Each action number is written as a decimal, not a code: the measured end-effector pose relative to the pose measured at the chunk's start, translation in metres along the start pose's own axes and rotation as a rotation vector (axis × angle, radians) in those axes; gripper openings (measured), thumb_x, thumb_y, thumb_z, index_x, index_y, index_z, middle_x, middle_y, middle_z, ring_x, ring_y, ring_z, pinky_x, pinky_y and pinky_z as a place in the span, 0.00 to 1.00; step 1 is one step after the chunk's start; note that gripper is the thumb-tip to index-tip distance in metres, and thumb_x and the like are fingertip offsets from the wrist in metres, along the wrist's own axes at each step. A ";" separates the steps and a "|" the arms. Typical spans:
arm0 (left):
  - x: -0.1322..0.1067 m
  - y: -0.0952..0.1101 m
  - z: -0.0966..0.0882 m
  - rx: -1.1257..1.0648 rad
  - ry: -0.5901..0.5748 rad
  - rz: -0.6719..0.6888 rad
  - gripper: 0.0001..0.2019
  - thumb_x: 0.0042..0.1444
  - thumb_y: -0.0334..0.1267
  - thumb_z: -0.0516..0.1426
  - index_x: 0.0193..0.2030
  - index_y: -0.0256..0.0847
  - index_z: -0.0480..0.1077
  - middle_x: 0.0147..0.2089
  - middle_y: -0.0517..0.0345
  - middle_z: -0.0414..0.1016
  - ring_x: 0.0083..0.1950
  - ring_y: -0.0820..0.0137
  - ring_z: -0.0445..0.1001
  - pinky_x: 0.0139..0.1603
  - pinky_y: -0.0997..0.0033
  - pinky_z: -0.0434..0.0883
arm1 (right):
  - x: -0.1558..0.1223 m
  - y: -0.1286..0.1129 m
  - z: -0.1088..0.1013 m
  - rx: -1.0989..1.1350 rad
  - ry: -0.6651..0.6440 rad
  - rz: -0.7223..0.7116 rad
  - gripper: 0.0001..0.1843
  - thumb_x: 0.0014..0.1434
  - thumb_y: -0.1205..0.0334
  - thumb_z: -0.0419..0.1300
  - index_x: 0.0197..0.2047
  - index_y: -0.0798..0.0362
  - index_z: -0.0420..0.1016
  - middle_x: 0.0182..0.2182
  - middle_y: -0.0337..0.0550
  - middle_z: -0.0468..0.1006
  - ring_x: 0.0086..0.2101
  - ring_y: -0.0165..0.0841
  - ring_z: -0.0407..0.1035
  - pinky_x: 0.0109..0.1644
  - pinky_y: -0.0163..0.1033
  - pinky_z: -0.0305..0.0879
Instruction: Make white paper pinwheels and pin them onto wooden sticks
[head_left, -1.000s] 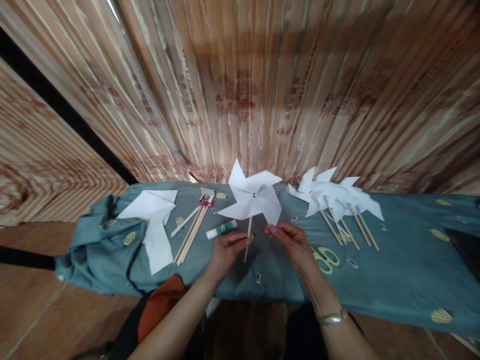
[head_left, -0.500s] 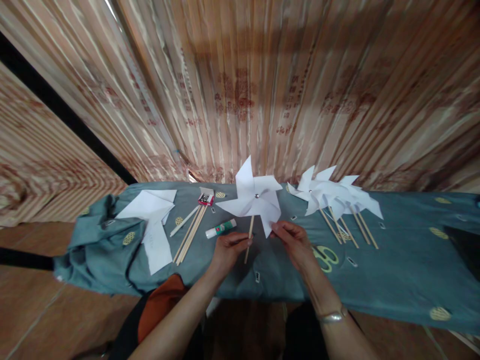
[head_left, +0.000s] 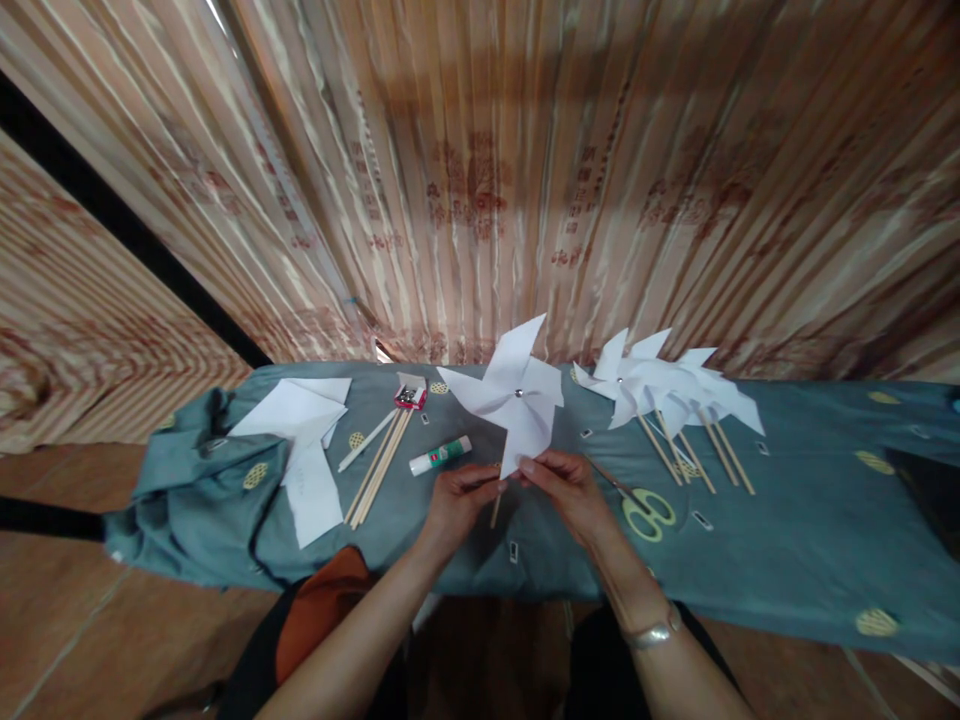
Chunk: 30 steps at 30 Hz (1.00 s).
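A white paper pinwheel (head_left: 529, 375) with a shiny pin at its centre is held up above the table. My left hand (head_left: 456, 503) grips its wooden stick (head_left: 494, 514), with thumb and fingers closed around it. At the tip of the lowest blade, my right hand (head_left: 571, 492) pinches the paper between thumb and fingers. Both hands are close together, and much of the stick is hidden behind the blades and fingers. Just right of my right hand lie green-handled scissors (head_left: 649, 512). A glue stick (head_left: 440, 456) rests left of the pinwheel.
Several finished pinwheels (head_left: 660, 385) lie overlapping at the right. Wooden sticks (head_left: 379, 470) lie at the left below a small red box of pins (head_left: 410, 394). Further left are white paper sheets (head_left: 311, 490). A grey-green cloth (head_left: 810, 520) covers the table; a curtain (head_left: 480, 180) hangs behind.
The pinwheel's blades have turned clockwise. My right hand has moved left with the blade tip, towards my left hand, uncovering more of the scissors. The left hand keeps hold of the stick.
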<state>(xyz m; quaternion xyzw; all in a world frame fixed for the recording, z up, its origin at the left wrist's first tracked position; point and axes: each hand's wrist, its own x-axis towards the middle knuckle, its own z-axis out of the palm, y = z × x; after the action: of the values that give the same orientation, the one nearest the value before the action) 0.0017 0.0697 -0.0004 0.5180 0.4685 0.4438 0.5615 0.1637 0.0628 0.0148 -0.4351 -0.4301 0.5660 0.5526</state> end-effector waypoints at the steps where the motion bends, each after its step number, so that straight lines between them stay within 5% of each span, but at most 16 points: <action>1: -0.001 0.000 0.001 0.000 -0.007 0.001 0.08 0.44 0.39 0.64 0.33 0.42 0.81 0.33 0.56 0.81 0.36 0.66 0.76 0.42 0.66 0.72 | 0.000 0.001 0.002 -0.007 -0.007 -0.001 0.12 0.43 0.49 0.71 0.25 0.49 0.83 0.22 0.40 0.80 0.25 0.31 0.70 0.32 0.36 0.66; 6: -0.002 -0.002 0.002 -0.013 -0.024 -0.007 0.10 0.45 0.40 0.65 0.33 0.38 0.81 0.33 0.53 0.80 0.37 0.64 0.76 0.44 0.64 0.72 | 0.000 -0.001 0.002 -0.068 -0.032 -0.024 0.13 0.43 0.48 0.71 0.23 0.50 0.82 0.19 0.38 0.77 0.22 0.28 0.66 0.27 0.34 0.62; 10: 0.000 -0.004 0.000 -0.012 0.024 -0.020 0.12 0.42 0.42 0.67 0.34 0.37 0.81 0.30 0.54 0.79 0.34 0.64 0.75 0.40 0.64 0.72 | 0.002 -0.007 -0.017 -0.077 0.006 -0.074 0.16 0.46 0.47 0.69 0.19 0.51 0.79 0.19 0.39 0.76 0.22 0.28 0.64 0.27 0.34 0.61; 19: -0.007 -0.002 -0.002 -0.005 -0.010 -0.093 0.11 0.38 0.41 0.68 0.31 0.40 0.82 0.30 0.54 0.80 0.33 0.65 0.75 0.37 0.67 0.72 | 0.019 -0.009 -0.053 0.162 0.542 -0.178 0.11 0.42 0.52 0.72 0.28 0.48 0.80 0.28 0.37 0.80 0.29 0.28 0.71 0.32 0.34 0.65; 22: -0.009 -0.003 -0.002 -0.008 -0.055 -0.114 0.11 0.37 0.40 0.68 0.30 0.41 0.82 0.29 0.55 0.80 0.33 0.65 0.75 0.37 0.68 0.71 | 0.021 -0.004 -0.052 0.141 0.516 -0.186 0.14 0.43 0.52 0.72 0.33 0.48 0.82 0.32 0.38 0.81 0.31 0.29 0.72 0.35 0.35 0.67; 30: -0.009 -0.005 -0.004 -0.017 -0.034 -0.109 0.08 0.40 0.37 0.66 0.30 0.39 0.82 0.32 0.53 0.81 0.35 0.64 0.75 0.39 0.67 0.70 | 0.019 0.002 -0.047 0.139 0.464 -0.151 0.12 0.41 0.51 0.73 0.27 0.49 0.80 0.20 0.32 0.73 0.24 0.25 0.62 0.29 0.32 0.60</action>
<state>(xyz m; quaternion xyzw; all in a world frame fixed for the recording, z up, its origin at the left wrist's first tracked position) -0.0031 0.0613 -0.0053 0.4942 0.4826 0.4075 0.5973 0.2085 0.0822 0.0010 -0.4810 -0.2831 0.4364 0.7057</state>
